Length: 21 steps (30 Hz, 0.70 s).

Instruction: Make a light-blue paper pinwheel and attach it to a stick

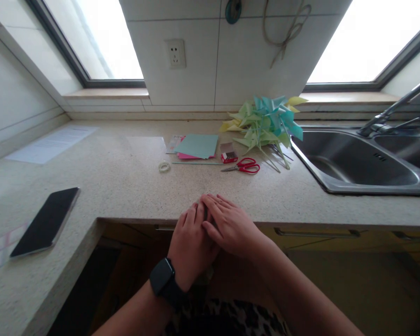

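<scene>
My left hand (192, 240), with a black watch on its wrist, rests at the counter's front edge, fingers stretched out. My right hand (231, 224) lies flat over part of it, also open, and hides some of the left fingers. Neither holds anything. Beyond them on the counter are red-handled scissors (248, 166), a small red and dark box (228, 154), a thin stick (196, 163) and a roll of tape (164, 166). A stack of coloured paper (199, 145), light blue over pink, lies behind the stick. Paper pinwheels (266, 121) in green, yellow and blue are heaped to the right.
A steel sink (357, 161) with a faucet (381, 119) is set in the counter (126, 186) at right. At left lie a dark tablet or phone (45, 221) and a printed sheet (52, 143). The tiled wall behind has a socket (175, 53).
</scene>
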Each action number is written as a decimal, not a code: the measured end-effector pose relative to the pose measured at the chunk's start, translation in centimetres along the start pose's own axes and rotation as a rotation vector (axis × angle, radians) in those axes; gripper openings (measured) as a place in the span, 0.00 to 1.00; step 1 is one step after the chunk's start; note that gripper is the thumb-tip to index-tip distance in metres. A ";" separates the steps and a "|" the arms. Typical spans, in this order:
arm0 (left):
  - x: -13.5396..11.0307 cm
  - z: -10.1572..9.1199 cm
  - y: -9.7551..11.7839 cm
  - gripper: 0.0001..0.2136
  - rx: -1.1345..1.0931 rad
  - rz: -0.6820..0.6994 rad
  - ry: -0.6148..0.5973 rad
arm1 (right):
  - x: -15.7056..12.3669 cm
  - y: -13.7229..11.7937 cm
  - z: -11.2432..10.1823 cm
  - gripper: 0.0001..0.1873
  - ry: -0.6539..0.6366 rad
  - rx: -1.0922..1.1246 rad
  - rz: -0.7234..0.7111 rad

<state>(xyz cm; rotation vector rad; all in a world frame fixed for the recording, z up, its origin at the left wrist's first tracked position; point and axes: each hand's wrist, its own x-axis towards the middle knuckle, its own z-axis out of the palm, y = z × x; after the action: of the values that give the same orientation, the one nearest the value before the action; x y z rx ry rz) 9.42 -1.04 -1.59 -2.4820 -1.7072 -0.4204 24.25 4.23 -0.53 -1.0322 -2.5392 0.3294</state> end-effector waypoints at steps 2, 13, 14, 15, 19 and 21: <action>-0.2 0.1 -0.1 0.33 0.007 -0.004 0.011 | 0.1 0.1 0.3 0.34 -0.013 -0.009 0.016; -2.8 -0.5 -1.6 0.25 0.094 -0.047 -0.003 | -0.1 0.4 0.4 0.37 -0.018 -0.027 0.035; -2.9 -0.7 -1.7 0.25 0.100 -0.045 -0.010 | -0.1 0.5 0.5 0.37 -0.016 -0.027 0.037; -3.0 -0.8 -1.8 0.25 0.106 -0.046 -0.015 | -0.1 0.4 0.5 0.36 -0.014 -0.027 0.038; -3.0 -1.2 -1.9 0.24 0.115 -0.050 -0.026 | -0.1 0.4 0.6 0.36 -0.012 -0.027 0.042; -3.0 -1.4 -1.9 0.25 0.113 -0.045 -0.030 | 0.0 0.4 0.6 0.36 -0.009 -0.024 0.041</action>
<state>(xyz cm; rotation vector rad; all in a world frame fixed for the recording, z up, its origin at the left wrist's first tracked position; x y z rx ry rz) 6.36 -3.39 -1.25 -2.3869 -1.7493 -0.2827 24.26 4.45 -1.21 -1.0957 -2.5387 0.3158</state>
